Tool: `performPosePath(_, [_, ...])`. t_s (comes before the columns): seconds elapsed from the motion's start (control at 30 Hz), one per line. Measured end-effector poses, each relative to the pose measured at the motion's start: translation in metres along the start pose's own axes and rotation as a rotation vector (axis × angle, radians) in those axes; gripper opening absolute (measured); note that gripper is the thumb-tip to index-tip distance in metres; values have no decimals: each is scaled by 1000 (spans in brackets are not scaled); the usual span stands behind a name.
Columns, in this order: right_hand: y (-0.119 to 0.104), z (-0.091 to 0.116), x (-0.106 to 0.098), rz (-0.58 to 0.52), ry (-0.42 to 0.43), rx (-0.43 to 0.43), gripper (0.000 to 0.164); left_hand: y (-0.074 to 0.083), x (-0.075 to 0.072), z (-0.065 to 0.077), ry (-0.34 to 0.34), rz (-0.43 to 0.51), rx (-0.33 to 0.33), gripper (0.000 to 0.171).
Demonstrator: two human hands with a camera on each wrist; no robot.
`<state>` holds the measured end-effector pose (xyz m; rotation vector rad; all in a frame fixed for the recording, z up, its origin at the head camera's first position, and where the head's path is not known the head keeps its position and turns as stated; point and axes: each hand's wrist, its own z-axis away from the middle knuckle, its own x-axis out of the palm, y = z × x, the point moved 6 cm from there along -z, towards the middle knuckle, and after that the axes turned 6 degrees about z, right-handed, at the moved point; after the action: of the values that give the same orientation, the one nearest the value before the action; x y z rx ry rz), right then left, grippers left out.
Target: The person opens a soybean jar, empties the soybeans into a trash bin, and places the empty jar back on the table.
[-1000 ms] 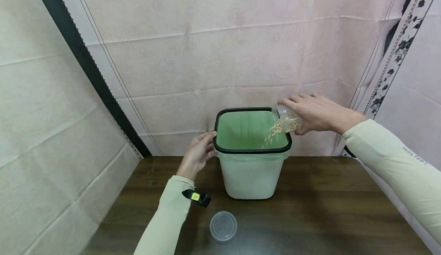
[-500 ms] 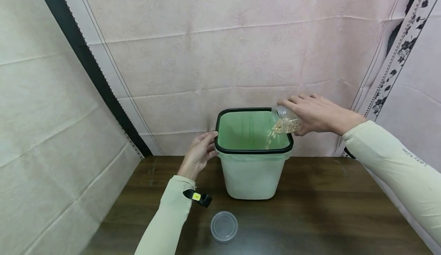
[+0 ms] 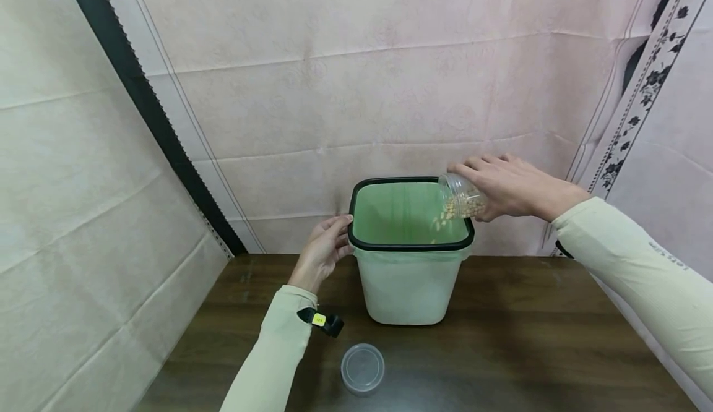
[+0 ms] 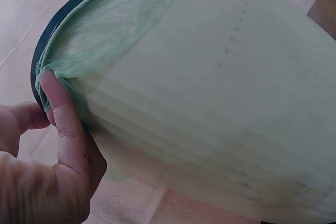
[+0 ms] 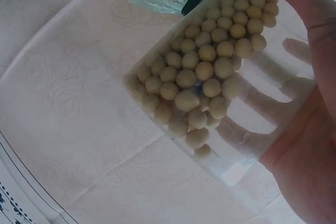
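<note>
A pale green trash can (image 3: 409, 285) with a black rim ring stands upright on the table. A thin green bag (image 4: 126, 35) lines it and folds over the rim. My left hand (image 3: 325, 248) pinches the rim on the left side, thumb and fingers on either face of it. My right hand (image 3: 509, 189) grips a clear jar (image 3: 458, 188) tipped over the can's right rim, mouth facing left and down. Dry soybeans (image 5: 207, 53) lie along the jar's lower side, and several drop from its mouth into the can. The can's bottom is hidden.
A round clear lid (image 3: 362, 369) lies on the dark wooden table (image 3: 529, 338), in front of the can. A pale patterned cloth (image 3: 390, 90) hangs close behind the can, with more cloth at both sides. A small black device (image 3: 320, 320) is strapped to the left wrist.
The stream of soybeans has thinned and fewer remain in the jar. Both hands keep their places; the head view has shifted slightly.
</note>
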<state>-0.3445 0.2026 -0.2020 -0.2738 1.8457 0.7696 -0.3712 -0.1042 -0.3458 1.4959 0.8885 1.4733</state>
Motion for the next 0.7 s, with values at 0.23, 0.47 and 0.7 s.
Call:
performPosePath(0.23, [-1,0,1,6,8,-6,102,-2,0,-1,7,3,-3,26])
performPosePath(0.47, [-1,1,-2,9,18,-13,100,-2,-1,-1,5,7,-11,27])
performPosePath(0.7, [-1,2,-7,25,27,-10,99,-2,0,-1,8,15,-13,26])
